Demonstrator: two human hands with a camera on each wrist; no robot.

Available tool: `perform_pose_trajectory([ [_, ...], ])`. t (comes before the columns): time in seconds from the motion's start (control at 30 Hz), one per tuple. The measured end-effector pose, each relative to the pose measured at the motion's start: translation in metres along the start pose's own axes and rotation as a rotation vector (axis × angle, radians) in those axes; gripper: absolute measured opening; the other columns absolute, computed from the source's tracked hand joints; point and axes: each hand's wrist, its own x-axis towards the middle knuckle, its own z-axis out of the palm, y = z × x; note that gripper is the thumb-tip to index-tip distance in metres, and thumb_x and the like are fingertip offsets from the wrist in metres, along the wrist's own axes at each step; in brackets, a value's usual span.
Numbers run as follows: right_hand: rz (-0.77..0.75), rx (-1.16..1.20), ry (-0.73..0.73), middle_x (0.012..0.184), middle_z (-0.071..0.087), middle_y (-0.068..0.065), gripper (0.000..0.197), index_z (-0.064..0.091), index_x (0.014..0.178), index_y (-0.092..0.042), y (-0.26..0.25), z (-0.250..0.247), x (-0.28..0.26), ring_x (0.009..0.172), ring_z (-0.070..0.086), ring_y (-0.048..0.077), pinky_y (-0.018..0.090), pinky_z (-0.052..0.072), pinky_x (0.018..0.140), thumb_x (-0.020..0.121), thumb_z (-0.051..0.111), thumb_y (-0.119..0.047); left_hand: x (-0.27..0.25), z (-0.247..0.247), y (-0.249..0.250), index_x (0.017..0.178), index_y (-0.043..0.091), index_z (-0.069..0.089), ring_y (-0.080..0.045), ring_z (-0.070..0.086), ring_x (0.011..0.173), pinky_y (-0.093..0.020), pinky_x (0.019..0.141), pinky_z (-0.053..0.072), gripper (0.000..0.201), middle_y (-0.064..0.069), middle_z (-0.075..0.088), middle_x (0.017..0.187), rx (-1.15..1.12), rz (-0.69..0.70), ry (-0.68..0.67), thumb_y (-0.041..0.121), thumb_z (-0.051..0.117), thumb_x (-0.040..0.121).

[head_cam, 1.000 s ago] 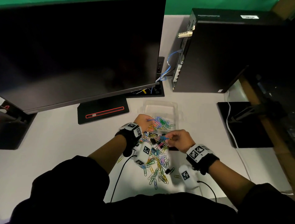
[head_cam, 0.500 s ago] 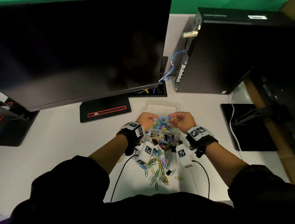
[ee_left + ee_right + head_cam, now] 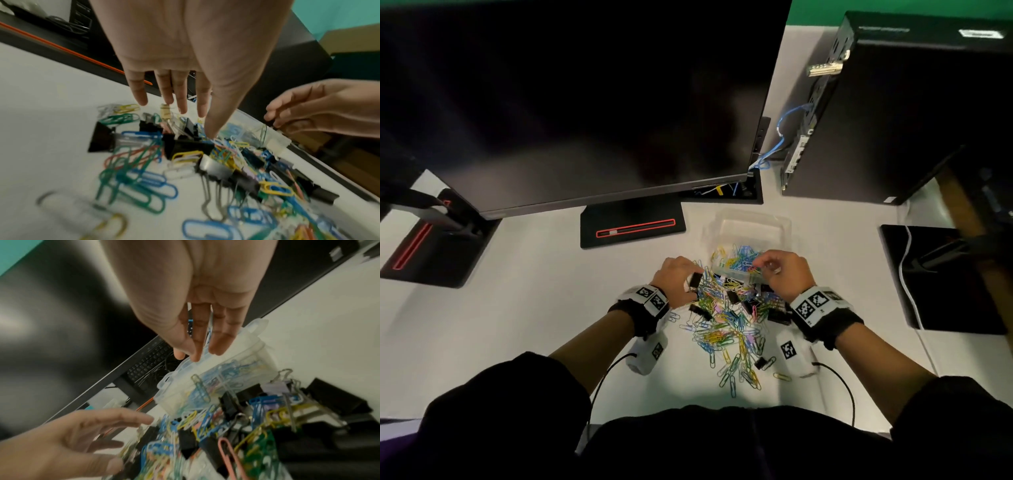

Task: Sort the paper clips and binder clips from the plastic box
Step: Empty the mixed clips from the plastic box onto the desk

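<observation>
Sorting looks barely begun, judging by the layout. Mixed heap of coloured paper clips (image 3: pixel 726 329) and black binder clips (image 3: pixel 732 296) lies on the white desk (image 3: pixel 517 308) just in front of the person, w/ no separate piles visible. A few stragglers sit nearer the body, incl. one small binder clip (image 3: pixel 760 362). Clear plastic box (image 3: pixel 739 270) is at the far edge of the heap, tipped w/ its near side raised; a batch of paper clips is inside it, so emptying isn't finished. Its hinged lid (image 3: pixel 751 224) lies open behind, toward the monitor (image 3: pixel 585 102). Box long axis runs roughly left-right across the desk; its opening faces up and away from the person.

Right hand (image 3: pixel 782 270) is at the box's near-right edge, fingers (image 3: pixel 218 344) extended and touching the rim (image 3: pixel 185 366); can't tell if it's really gripping or just steadying. Left hand (image 3: pixel 676 279) hovers over the heap's left side; wrist view shows fingers (image 3: pixel 180 97) straight, spread, holding nothing, thumb tip down at the clips.

Left to do: clear the box, then split the two clip types.
</observation>
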Motion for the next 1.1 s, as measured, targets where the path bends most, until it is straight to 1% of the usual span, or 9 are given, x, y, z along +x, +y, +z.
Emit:
perform_pose_trajectory([
  [0.1,-0.088,-0.029,-0.074,0.09,0.068,0.002,0.018,0.07,0.091,-0.009,-0.008,0.013,-0.012,0.069,0.056,0.015,0.019,0.042,0.067,0.084,0.056,-0.001,-0.002,0.007,-0.003,0.133,0.021,0.046,-0.03,0.03,0.129,-0.039,0.111,0.026,0.059,-0.008,0.045,0.136,0.053,0.008,-0.009,0.028,0.068,0.08],
  [0.2,-0.119,-0.091,-0.207,0.089,0.065,0.003,0.018,0.07,0.092,-0.012,-0.009,0.029,-0.021,0.062,0.051,0.002,0.017,0.043,0.062,0.082,0.059,-0.002,-0.004,0.009,-0.006,0.134,0.022,0.044,-0.03,0.031,0.126,-0.041,0.107,0.031,0.061,-0.009,0.046,0.131,0.069,-0.015,-0.006,0.035,0.068,0.079],
  [0.4,-0.114,-0.319,-0.411,0.122,0.047,0.007,0.044,0.053,0.121,-0.02,-0.007,0.058,-0.031,0.113,0.05,0.024,0.032,0.043,0.096,0.08,0.067,-0.02,-0.015,0.01,-0.013,0.124,0.02,0.049,-0.026,0.043,0.112,-0.038,0.094,0.039,0.047,-0.007,0.057,0.115,0.037,-0.059,0.049,0.033,0.066,0.081],
  [0.5,-0.14,-0.345,-0.431,0.126,0.042,0.009,0.056,0.043,0.133,-0.019,-0.006,0.066,-0.035,0.115,0.048,0.025,0.034,0.042,0.099,0.082,0.065,-0.02,-0.022,0.01,-0.02,0.124,0.02,0.05,-0.027,0.045,0.112,-0.037,0.097,0.04,0.041,-0.007,0.057,0.115,0.016,-0.071,0.061,0.022,0.06,0.084],
  [0.63,-0.2,-0.428,-0.413,0.124,0.043,0.01,0.047,0.049,0.127,-0.017,-0.002,0.07,-0.037,0.108,0.052,0.03,0.037,0.047,0.091,0.083,0.059,-0.006,-0.032,0.01,-0.03,0.124,0.022,0.052,-0.027,0.044,0.113,-0.035,0.099,0.038,0.041,-0.008,0.055,0.116,-0.021,-0.082,0.078,0.008,0.047,0.086],
  [0.73,-0.204,-0.436,-0.435,0.122,0.046,0.007,0.041,0.056,0.117,-0.014,0.0,0.068,-0.037,0.108,0.053,0.028,0.036,0.048,0.09,0.079,0.056,0.002,-0.038,0.01,-0.037,0.131,0.023,0.047,-0.027,0.041,0.118,-0.037,0.101,0.038,0.048,-0.008,0.05,0.124,0.019,-0.083,0.055,0.011,0.05,0.085],
  [0.87,-0.201,-0.399,-0.378,0.121,0.05,0.008,0.034,0.057,0.117,-0.016,-0.006,0.066,-0.03,0.112,0.051,0.026,0.032,0.045,0.095,0.083,0.058,-0.011,-0.04,0.016,-0.036,0.134,0.026,0.043,-0.026,0.036,0.125,-0.039,0.104,0.037,0.056,-0.006,0.041,0.133,0.084,-0.043,0.067,0.023,0.06,0.081],
  [1.0,-0.211,-0.385,-0.317,0.131,0.045,0.011,0.048,0.047,0.13,-0.015,-0.02,0.075,-0.017,0.123,0.044,0.03,0.036,0.041,0.102,0.083,0.056,-0.009,-0.033,0.02,-0.024,0.136,0.025,0.042,-0.026,0.036,0.124,-0.039,0.103,0.035,0.058,-0.005,0.039,0.135,0.117,0.027,0.103,0.027,0.061,0.081],
  [1.1,-0.211,-0.481,-0.408,0.147,0.025,0.015,0.068,0.029,0.14,-0.013,-0.026,0.088,-0.01,0.137,0.026,0.032,0.039,0.031,0.112,0.08,0.062,-0.016,-0.026,0.02,-0.017,0.14,0.024,0.036,-0.026,0.033,0.129,-0.043,0.106,0.034,0.063,-0.004,0.034,0.142,0.16,0.037,0.068,0.025,0.06,0.082],
])
